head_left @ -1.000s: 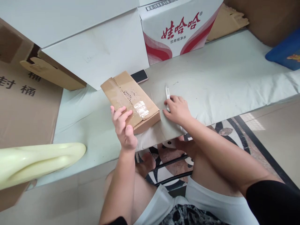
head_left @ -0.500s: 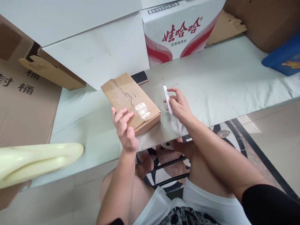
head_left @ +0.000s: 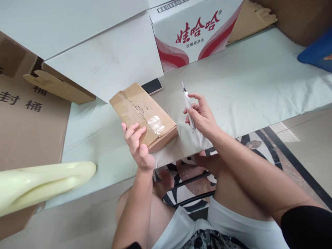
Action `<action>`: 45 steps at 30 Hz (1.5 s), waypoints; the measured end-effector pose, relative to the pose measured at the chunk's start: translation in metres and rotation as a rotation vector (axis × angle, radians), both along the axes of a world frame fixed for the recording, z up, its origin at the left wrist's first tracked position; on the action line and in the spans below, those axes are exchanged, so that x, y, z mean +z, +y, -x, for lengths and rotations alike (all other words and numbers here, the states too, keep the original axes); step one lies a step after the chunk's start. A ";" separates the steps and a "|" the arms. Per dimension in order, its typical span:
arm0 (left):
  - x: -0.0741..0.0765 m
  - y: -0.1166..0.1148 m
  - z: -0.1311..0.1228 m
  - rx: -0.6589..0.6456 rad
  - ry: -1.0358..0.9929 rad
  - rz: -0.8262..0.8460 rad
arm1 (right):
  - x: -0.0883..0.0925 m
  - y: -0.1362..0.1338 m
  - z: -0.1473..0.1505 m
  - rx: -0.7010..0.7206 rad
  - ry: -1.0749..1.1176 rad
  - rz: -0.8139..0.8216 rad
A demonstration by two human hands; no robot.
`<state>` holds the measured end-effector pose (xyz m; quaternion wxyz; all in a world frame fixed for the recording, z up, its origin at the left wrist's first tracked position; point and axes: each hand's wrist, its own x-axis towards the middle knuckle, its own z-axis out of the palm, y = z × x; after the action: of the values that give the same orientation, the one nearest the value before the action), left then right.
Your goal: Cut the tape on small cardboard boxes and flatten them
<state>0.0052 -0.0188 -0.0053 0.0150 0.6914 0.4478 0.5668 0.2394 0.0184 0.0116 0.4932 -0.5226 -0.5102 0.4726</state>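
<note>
A small brown cardboard parcel (head_left: pixel 145 114) with clear tape on its top lies on the pale cloth-covered table (head_left: pixel 246 83). My left hand (head_left: pixel 137 147) grips the parcel's near corner, fingers on top. My right hand (head_left: pixel 201 116) is just to the right of the parcel and holds a slim white utility knife (head_left: pixel 187 103) upright, blade end pointing away from me. The knife is lifted off the cloth and is apart from the parcel.
A dark phone (head_left: pixel 153 86) lies behind the parcel. A white and red printed carton (head_left: pixel 194 31) and large white boxes (head_left: pixel 103 58) stand at the back. Brown cardboard (head_left: pixel 28 117) leans at the left. A pale yellow plastic object (head_left: pixel 44 183) juts in at lower left. A blue item (head_left: pixel 317 52) sits far right.
My right hand picked the white knife up from the cloth and raised it, turning it upright. My left hand kept hold of the parcel.
</note>
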 end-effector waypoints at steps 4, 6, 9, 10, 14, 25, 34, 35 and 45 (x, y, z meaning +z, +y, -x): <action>0.002 -0.004 -0.007 -0.042 0.003 -0.022 | 0.004 -0.005 -0.003 0.029 0.260 -0.054; 0.003 -0.006 -0.011 -0.084 0.018 -0.025 | 0.007 -0.007 -0.009 0.034 0.338 -0.066; 0.007 -0.009 -0.018 -0.140 0.040 -0.041 | 0.011 -0.010 -0.018 -0.041 0.276 -0.121; 0.008 -0.009 -0.020 -0.150 0.046 -0.049 | 0.013 -0.011 -0.020 -0.079 0.249 -0.137; 0.012 -0.013 -0.027 -0.134 0.059 -0.039 | 0.024 -0.019 -0.020 -0.153 0.246 -0.204; 0.012 -0.023 -0.035 -0.157 0.100 -0.028 | 0.051 -0.066 -0.005 0.049 -0.011 -0.520; 0.012 -0.025 -0.037 -0.151 0.097 -0.021 | 0.051 -0.071 -0.002 -0.013 -0.285 -0.433; 0.012 -0.025 -0.037 -0.146 0.099 -0.020 | 0.052 -0.072 -0.001 -0.024 -0.310 -0.412; 0.012 -0.025 -0.038 -0.168 0.062 -0.017 | 0.059 -0.069 0.001 0.018 -0.380 -0.421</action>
<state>0.0428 -0.0440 0.0062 0.0428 0.7439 0.3836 0.5456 0.2382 -0.0504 0.0701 0.4822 -0.4831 -0.6852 0.2541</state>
